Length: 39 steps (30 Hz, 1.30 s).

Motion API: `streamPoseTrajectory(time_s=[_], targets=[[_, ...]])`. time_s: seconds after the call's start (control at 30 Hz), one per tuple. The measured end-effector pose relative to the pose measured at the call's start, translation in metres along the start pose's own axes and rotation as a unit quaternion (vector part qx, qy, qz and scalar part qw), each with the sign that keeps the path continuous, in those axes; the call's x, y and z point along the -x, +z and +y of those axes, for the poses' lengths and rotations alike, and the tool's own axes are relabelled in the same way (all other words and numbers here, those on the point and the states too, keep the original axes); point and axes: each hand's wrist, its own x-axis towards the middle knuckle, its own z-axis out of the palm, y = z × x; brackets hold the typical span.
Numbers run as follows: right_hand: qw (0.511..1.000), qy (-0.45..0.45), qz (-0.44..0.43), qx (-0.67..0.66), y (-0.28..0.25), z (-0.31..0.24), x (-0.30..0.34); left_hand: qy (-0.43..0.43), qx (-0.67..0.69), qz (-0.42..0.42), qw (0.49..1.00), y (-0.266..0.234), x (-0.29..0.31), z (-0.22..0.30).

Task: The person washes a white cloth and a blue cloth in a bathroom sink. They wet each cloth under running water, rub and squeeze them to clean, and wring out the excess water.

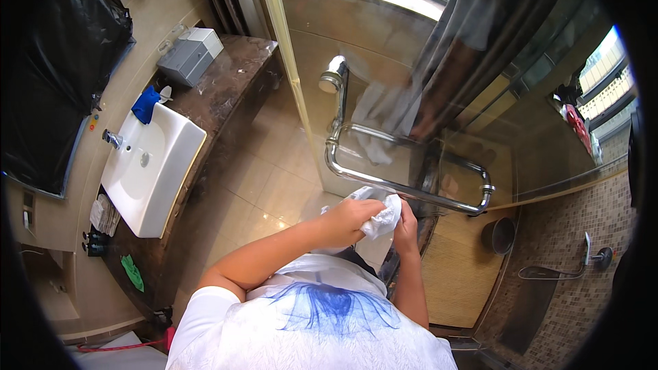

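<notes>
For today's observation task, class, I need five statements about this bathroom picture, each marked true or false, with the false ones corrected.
1. The left hand and right hand both hold a white cloth. True.
2. The green cloth lies inside the white basin. False: the green cloth lies on the dark counter, outside the basin.
3. A blue cloth lies at a corner of the basin. True.
4. The glass door's handle is wooden. False: the handle is shiny metal.
5. A dark bucket stands near the mosaic-tiled wall. True.
</notes>
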Motion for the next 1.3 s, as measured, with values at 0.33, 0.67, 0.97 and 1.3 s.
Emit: streamPoseTrajectory(time_s=[0.33, 0.67, 0.97, 1.3], targets=[[0.974, 0.091, -0.198, -0.064, 0.008, 0.029, 0.003, 0.039, 0.119, 0.073, 0.99, -0.019, -0.011, 0.015], [0.966, 0.228, -0.033, -0.116, -0.012, 0.016, 0.005, -0.03, -0.087, 0.15, 0.984, -0.08, 0.005, 0.006], [0.963, -0.03, 0.198, -0.18, -0.016, -0.068, -0.001, -0.361, -0.247, 0.209, 0.875, -0.111, 0.009, 0.019], [0.938, -0.19, 0.275, -0.093, -0.031, -0.066, -0.06, 0.09, -0.108, 0.364, 0.921, -0.042, -0.038, -0.051]])
